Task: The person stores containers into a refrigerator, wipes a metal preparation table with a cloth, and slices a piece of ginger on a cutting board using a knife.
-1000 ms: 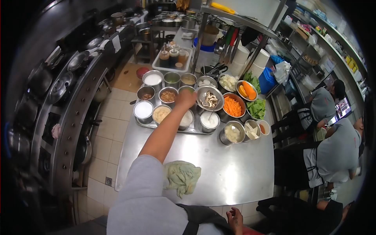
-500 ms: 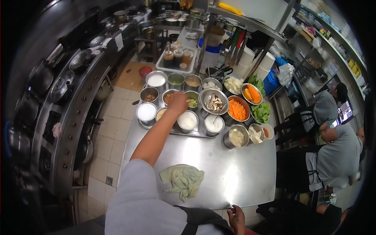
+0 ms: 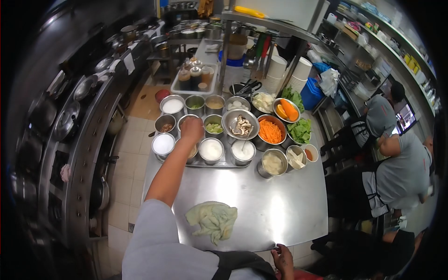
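My left hand (image 3: 191,129) reaches over a metal container in the middle row and largely covers it; its fingers point down and are hidden. Beside that hand are a container of chopped green vegetable (image 3: 213,126), one of brown pieces (image 3: 165,125) and one of white powder (image 3: 163,144). A bowl of sliced mushrooms (image 3: 241,124) stands farther right. Low in the view, my right hand (image 3: 283,259) hangs by the table's near edge, fingers loosely bent and apart, holding nothing visible.
A crumpled green cloth (image 3: 212,221) lies on the steel table (image 3: 252,200). Shredded carrot (image 3: 270,131) and leafy greens (image 3: 299,131) stand at the right. A shelf post (image 3: 226,51) rises behind the containers. Stoves line the left; co-workers (image 3: 401,172) stand at the right.
My left hand has shifted left, from between two containers to over the one it now covers. The view has turned slightly. My right hand stays by the table edge.
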`<state>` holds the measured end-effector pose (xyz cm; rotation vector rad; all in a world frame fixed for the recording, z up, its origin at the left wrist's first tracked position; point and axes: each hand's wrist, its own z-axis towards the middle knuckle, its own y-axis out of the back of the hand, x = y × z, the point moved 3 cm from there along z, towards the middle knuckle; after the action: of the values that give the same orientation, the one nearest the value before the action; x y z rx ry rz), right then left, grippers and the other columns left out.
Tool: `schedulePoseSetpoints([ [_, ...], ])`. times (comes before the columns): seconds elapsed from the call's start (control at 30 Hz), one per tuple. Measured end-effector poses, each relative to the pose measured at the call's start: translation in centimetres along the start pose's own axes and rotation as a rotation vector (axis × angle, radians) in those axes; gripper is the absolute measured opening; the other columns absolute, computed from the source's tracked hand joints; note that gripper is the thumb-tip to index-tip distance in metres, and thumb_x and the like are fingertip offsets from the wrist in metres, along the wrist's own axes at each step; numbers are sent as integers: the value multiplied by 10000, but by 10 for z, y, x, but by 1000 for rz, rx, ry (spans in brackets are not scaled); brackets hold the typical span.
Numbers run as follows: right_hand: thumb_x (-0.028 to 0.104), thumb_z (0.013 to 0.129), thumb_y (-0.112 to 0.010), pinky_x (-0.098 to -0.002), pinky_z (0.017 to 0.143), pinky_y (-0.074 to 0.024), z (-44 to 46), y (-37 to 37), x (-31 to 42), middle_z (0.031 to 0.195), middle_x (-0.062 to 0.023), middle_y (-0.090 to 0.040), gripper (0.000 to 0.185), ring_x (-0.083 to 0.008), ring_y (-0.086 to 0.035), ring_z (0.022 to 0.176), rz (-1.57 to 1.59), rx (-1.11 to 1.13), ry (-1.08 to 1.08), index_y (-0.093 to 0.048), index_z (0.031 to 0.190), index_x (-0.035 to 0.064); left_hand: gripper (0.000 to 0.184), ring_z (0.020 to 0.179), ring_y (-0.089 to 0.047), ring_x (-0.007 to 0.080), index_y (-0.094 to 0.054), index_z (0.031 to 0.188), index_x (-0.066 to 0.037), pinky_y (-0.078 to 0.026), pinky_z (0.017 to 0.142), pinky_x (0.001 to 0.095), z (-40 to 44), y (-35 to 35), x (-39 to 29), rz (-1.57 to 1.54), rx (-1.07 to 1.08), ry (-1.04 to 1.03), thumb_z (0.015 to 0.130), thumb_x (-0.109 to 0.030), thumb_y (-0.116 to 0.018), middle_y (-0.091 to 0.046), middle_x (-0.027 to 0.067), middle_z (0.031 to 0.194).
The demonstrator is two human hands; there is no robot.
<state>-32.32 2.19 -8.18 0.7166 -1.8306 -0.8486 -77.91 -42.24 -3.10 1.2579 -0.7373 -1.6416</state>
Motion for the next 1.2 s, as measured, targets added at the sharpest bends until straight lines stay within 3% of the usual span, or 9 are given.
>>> schedulePoseSetpoints([
  [0.17,251,854,-739,-387,813,-541,0,7,-2,992,-175,-706,441,-304,-692,908,0,-64,-17,-613,1196,2,84,817,-601,340,-664,871,-82,-463,690,482,-38,30,-44,-209,-404,-255,818,-139,-696,-631,111,893],
  [0.3,309,869,-713,-397,848,-528,0,13,0,1043,-175,-693,440,-317,-674,968,31,12,-33,-620,1194,28,164,770,-636,275,-655,906,-82,-488,645,377,-117,34,-84,-482,-82,-171,836,-202,-742,-647,115,885],
  [0.33,325,879,-697,-408,856,-522,1,13,-4,1069,-182,-682,423,-334,-665,983,14,63,-32,-627,1176,33,239,837,-649,281,-652,957,-85,-508,692,368,-138,45,-105,-360,245,17,808,-228,-772,-664,113,990],
  [0.4,337,883,-689,-409,863,-518,4,10,-18,1073,-185,-680,428,-343,-658,997,43,73,-28,-625,1173,29,550,1061,-607,316,-619,1184,-84,-487,913,394,-192,22,-99,-342,389,-277,746,-345,-823,-637,156,1144],
  [0.5,350,888,-679,-410,871,-512,1,20,-21,1084,-189,-676,435,-358,-649,1015,79,100,-34,-619,1175,29,917,1272,-457,375,-498,1392,-129,-384,1039,527,-267,32,-124,110,854,-238,623,-455,-877,-477,162,1392],
  [0.7,346,891,-676,-386,880,-517,1,25,-65,1101,-175,-677,452,-305,-653,1036,142,132,28,-608,1223,46,785,1248,-473,384,-527,1359,-135,-419,1001,528,-337,7,-106,107,552,-308,657,-300,-837,-502,162,1346],
  [0.83,354,897,-669,-381,902,-512,16,35,-108,1115,-170,-671,440,-301,-651,1040,218,150,157,-603,1231,75,368,970,-594,385,-645,1044,-37,-493,870,407,-325,-18,-93,-125,276,-106,678,-3,-659,-602,187,1007],
  [0.97,360,903,-661,-381,898,-513,30,70,-161,1096,-157,-671,445,-292,-653,1025,191,145,221,-594,1245,83,426,1000,-570,400,-595,1120,-29,-482,890,451,-327,13,-150,-156,-35,45,699,-37,-656,-565,181,1033],
  [1.2,355,913,-650,-392,910,-506,41,160,-284,1150,-158,-653,457,-313,-639,1060,206,185,158,-578,1257,63,815,1376,-335,407,-374,1486,-59,-328,1117,491,-364,-51,-207,-97,239,275,825,-372,-734,-372,243,1460],
])
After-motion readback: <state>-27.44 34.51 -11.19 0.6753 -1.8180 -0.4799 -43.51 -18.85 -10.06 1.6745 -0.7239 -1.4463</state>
